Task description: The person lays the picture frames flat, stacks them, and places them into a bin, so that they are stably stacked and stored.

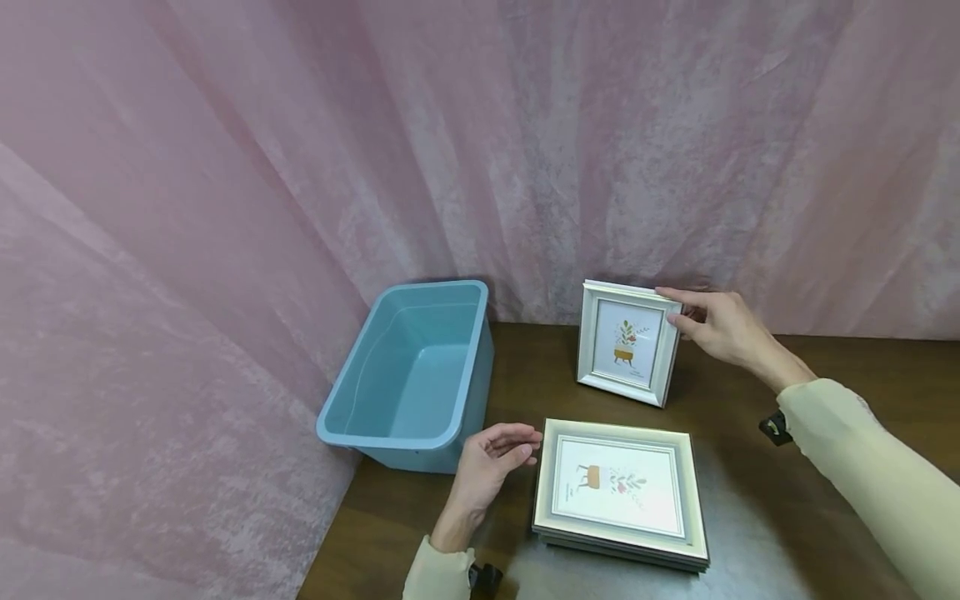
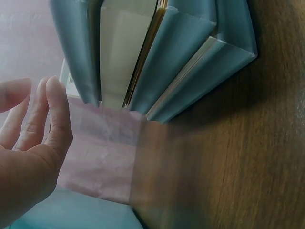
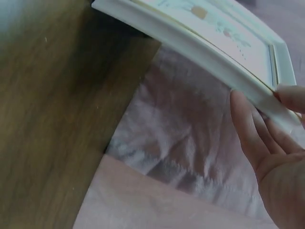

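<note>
A small white picture frame (image 1: 630, 343) with a plant print stands upright, leaning slightly back, at the rear of the table. My right hand (image 1: 723, 329) pinches its upper right corner, thumb in front and fingers behind; the right wrist view shows this hand (image 3: 276, 148) on the frame's edge (image 3: 209, 59). Nearer to me lies a stack of larger picture frames (image 1: 550, 492), the top one face up with a similar print. Beside its far left corner is my left hand (image 1: 487, 467), fingers loosely bent, holding nothing. The left wrist view shows the stack's sides (image 2: 167, 57) beyond that hand (image 2: 35, 148).
A blue plastic bin (image 1: 468, 400) stands left of the frames, with nothing visible inside. Pink curtains (image 1: 525, 167) hang behind and to the left of the brown wooden table (image 1: 397, 508). The small frame stands close to the rear curtain.
</note>
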The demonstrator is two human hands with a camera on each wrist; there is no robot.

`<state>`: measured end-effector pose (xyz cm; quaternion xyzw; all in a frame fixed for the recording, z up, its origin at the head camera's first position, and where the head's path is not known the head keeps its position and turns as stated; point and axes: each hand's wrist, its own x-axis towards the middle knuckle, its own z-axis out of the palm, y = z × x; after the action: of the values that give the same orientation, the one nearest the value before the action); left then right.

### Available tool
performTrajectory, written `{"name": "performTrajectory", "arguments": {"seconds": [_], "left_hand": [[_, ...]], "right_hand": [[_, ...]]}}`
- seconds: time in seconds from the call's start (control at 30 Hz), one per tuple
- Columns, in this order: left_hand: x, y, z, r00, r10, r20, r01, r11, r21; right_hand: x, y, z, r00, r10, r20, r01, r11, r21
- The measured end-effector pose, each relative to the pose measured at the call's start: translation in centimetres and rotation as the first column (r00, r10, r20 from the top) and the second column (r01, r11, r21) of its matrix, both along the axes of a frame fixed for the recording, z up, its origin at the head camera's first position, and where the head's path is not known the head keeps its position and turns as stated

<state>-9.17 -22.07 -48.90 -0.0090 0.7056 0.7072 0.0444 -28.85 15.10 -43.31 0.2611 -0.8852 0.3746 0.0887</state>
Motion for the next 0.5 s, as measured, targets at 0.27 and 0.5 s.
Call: {"name": "performTrajectory", "arguments": {"seconds": [0.27,0.5], "left_hand": [[-0.2,0.2,0.1,1.0,-0.012,-0.008,0.012,1.0,0.008],[-0.4,0.2,0.6,0.998,-0.061,-0.002,0.061,0.997,-0.037]], "right_hand": [[2.0,-0.1,-1.2,0.99,-0.082,-0.111,0.069,0.99,-0.12],[3.9,-0.3,-0.9,0.96,-0.159,-0.23,0.11,0.971,-0.21]]}}
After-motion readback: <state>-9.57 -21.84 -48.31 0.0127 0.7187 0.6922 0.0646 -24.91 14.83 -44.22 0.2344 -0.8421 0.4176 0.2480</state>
